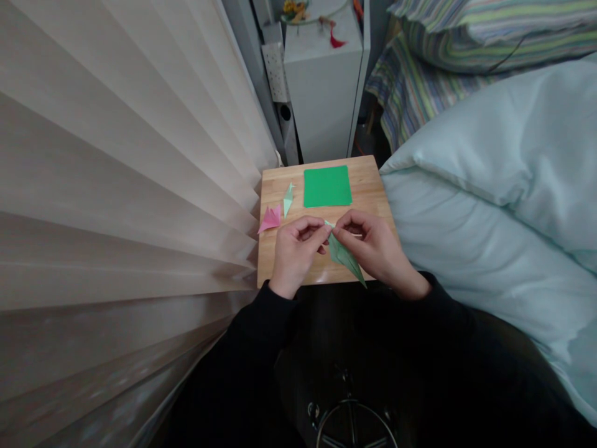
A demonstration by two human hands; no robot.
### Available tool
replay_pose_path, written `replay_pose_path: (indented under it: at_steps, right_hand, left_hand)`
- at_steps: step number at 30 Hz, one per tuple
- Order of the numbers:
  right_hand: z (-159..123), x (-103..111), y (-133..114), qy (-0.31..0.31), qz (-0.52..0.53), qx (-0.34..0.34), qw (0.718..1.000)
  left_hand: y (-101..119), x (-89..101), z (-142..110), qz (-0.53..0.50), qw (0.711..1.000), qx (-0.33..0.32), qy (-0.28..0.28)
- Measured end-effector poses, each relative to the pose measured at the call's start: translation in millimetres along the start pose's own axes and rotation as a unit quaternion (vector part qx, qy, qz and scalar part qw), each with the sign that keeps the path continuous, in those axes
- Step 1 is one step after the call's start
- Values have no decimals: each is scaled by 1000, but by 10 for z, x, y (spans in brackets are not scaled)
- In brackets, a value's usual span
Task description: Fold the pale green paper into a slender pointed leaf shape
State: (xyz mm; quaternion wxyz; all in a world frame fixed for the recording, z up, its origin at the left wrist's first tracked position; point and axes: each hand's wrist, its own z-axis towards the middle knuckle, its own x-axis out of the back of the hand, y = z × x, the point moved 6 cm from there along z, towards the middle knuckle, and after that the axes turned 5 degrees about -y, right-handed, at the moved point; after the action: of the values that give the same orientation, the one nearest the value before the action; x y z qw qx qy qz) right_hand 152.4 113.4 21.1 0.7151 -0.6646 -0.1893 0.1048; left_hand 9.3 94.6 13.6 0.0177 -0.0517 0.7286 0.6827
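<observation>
Between my two hands is a folded piece of light green origami paper (345, 256), its long point slanting down to the right past the table's front edge. My left hand (300, 246) pinches its upper tip between thumb and fingers. From the other side my right hand (370, 241) pinches the paper close to the same tip, so the fingertips nearly meet. Just beyond my left hand lie a small pale green origami crane (288, 199) and a pink folded paper figure (270, 218). A stack of bright green square paper (327, 186) rests at the far side.
The work surface is a small wooden table (364, 177). A pleated curtain (140, 186) hangs along its left, a bed with a pale blue quilt (489, 205) borders the right. Behind stands a white cabinet (321, 93) with a red tassel (334, 38) on top. A chair base (352, 426) shows below.
</observation>
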Motion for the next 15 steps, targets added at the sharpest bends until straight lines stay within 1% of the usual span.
replay_pose_path:
  at_steps: [6, 8, 12, 15]
  right_hand:
    - [-9, -8, -76, -5, -87, 36, 996]
    - [-4, -5, -72, -5, -90, 30, 995]
    - [6, -4, -23, -9, -63, 1, 998]
    - [14, -25, -21, -29, -64, 6, 997]
  left_hand:
    - [-59, 2, -10, -8, 1000, 24, 9]
    - [-73, -5, -12, -13, 1000, 26, 9]
    - [-67, -13, -19, -11, 999, 26, 15]
    - [-43, -21, -24, -15, 999, 24, 17]
